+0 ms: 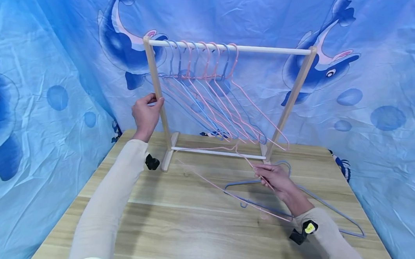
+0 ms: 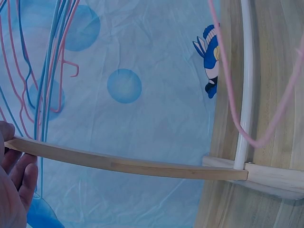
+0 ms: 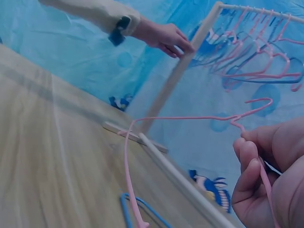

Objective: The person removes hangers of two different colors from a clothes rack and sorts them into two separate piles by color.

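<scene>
My left hand (image 1: 147, 115) pinches the left wooden post (image 1: 164, 124) of a small clothes rack between thumb and fingers; the left wrist view shows the fingertips around it. A pink clothes hanger (image 3: 185, 118) is gripped at one sloping shoulder by my right hand (image 1: 278, 182), below the rack's right half. This hanger's hook end points toward the rack, and its long bar slants over the table. Several pink and blue hangers (image 1: 263, 113) hang from the white top rail (image 1: 270, 50), bunched in its left and middle part.
Under my right hand, a blue hanger (image 1: 242, 183) lies on the wooden table (image 1: 184, 232). The rack's right post (image 1: 290, 99) and white lower bar (image 1: 215, 152) stand near the back edge. Blue dolphin-printed curtains (image 1: 383, 57) surround the table's back and sides.
</scene>
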Demonstrator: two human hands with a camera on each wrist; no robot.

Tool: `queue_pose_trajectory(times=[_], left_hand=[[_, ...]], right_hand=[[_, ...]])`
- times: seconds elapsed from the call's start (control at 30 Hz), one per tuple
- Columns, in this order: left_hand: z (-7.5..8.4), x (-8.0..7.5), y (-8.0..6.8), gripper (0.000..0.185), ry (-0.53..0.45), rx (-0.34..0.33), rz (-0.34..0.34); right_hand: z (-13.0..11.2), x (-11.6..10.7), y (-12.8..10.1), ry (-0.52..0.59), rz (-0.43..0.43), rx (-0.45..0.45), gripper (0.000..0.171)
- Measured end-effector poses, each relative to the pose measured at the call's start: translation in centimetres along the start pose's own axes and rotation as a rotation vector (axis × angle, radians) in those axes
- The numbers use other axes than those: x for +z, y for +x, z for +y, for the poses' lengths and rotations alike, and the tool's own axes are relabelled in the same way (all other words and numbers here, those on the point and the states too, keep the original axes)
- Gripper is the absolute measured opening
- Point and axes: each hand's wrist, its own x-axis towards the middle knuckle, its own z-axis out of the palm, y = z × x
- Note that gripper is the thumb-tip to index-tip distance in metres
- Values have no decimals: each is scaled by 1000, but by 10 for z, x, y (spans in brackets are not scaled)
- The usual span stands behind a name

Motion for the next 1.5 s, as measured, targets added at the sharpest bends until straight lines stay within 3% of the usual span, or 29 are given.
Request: queue_pose_trajectory(times=[0.23,0.4,0.63,0.83,1.17,1.5], left_hand=[[2,0,0,37,7,2,-5],[3,0,1,37,7,2,-9],[2,0,0,38,4,3,-13],[1,0,-1,39,2,-2,-19],[3,-2,-3,37,9,-7,-19],[4,-5,-3,39,8,-5,-16]], right_hand=[[8,26,5,74,-100,58,48],[11,44,6,110,-152,63,41],[14,66,9,101,-212,91,52],[19,83,15,50,-206,95,49],[19,106,19,-136,-168,-15,33],[17,128,22,-413,-106,-263,18]])
